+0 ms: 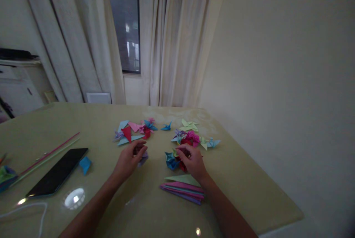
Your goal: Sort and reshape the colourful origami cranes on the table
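My left hand (129, 159) is over the middle of the table, its fingers curled around a purple folded paper piece (143, 159), which shows below the thumb. To its right, my right hand (193, 159) has thumb and index finger brought close together at a small cluster of folded paper. A blue folded paper flower (171, 161) and a red folded piece (182, 166) belong to that cluster, and the hand partly covers them. Below the right hand lie flat folded paper strips (183, 192) in pink, purple and teal, with a pale green one (183, 178) above them.
Farther back are a left group of origami (135, 127), a blue paper crane (166, 126) and a right group with a magenta flower (192, 137). A black phone (58, 171), a blue paper piece (85, 164), thin sticks (50, 154) and a white cable (43, 212) lie at left.
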A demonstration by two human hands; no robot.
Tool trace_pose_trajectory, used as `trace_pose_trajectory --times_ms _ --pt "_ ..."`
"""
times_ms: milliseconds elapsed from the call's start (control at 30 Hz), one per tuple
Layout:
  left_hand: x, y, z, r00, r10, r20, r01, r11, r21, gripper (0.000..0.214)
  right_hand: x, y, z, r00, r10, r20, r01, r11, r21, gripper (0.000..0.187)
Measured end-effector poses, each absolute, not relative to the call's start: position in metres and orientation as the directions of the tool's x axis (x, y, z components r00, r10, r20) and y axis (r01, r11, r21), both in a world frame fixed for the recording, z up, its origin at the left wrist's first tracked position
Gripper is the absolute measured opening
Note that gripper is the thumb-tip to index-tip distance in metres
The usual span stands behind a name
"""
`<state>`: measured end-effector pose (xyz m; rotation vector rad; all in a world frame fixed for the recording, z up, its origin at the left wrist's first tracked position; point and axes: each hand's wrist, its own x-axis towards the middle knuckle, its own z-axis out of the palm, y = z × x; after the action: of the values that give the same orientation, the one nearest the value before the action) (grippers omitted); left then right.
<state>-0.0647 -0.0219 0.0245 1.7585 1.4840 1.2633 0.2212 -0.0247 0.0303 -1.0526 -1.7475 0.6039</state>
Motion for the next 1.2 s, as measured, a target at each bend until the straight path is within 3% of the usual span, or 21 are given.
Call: trace_pose_trajectory --times_ms 133,200,300,633,800,867,900,1000,1067,1133,1200 --pt "-0.041 -0.037 0.032 0.042 0.975 0.219 0.149 -0.223 0.963 0.051 0.211 -0.037 0.030 -0.345 0.831 0.436 0.365 0.546 -0.754 0.032" --pt "-0.030 -0.043 0.030 0.131 0.969 0.209 0.061 -0.218 0.974 0.053 0.206 -0.042 0.031 -0.385 0.811 0.440 0.349 0.570 -0.744 0.042" --pt "-0.019 -0.049 0.025 0.221 0.945 0.242 -0.016 -0.245 0.970 0.050 0.202 -0.046 0.031 -0.393 0.770 0.503 0.339 0.630 -0.698 0.039" --pt "-0.016 -0.046 0.016 0.168 0.967 0.193 -0.037 -0.189 0.981 0.049 0.202 -0.043 0.028 -0.422 0.714 0.559 0.339 0.696 -0.633 0.022" --pt "-0.019 -0.044 0.019 0.184 0.962 0.204 0.095 -0.224 0.970 0.046 0.201 -0.042 0.025 -0.460 0.712 0.530 0.345 0.694 -0.632 0.009" --pt "-0.029 -0.041 0.022 0.133 0.952 0.277 0.348 -0.307 0.886 0.042 0.205 -0.037 0.025 -0.362 0.767 0.529 0.377 0.640 -0.669 0.008" --pt "-0.037 -0.038 0.024 0.096 0.940 0.329 0.532 -0.328 0.781 0.040 0.208 -0.034 0.026 -0.271 0.804 0.529 0.392 0.594 -0.702 0.009" --pt "-0.071 -0.033 0.029 -0.017 0.896 0.444 0.951 -0.123 0.283 0.042 0.223 -0.021 0.031 0.094 0.853 0.513 0.358 0.451 -0.817 0.018" --pt "-0.096 -0.033 0.028 -0.137 0.891 0.432 0.990 0.115 0.077 0.045 0.234 -0.014 0.035 0.286 0.822 0.493 0.296 0.413 -0.861 0.026" --pt "-0.115 -0.034 0.023 -0.260 0.904 0.339 0.961 0.276 0.002 0.048 0.242 -0.010 0.038 0.390 0.788 0.477 0.244 0.411 -0.878 0.032" --pt "-0.127 -0.034 0.017 -0.299 0.924 0.239 0.948 0.316 -0.033 0.048 0.246 -0.008 0.038 0.429 0.780 0.456 0.202 0.409 -0.890 0.036"
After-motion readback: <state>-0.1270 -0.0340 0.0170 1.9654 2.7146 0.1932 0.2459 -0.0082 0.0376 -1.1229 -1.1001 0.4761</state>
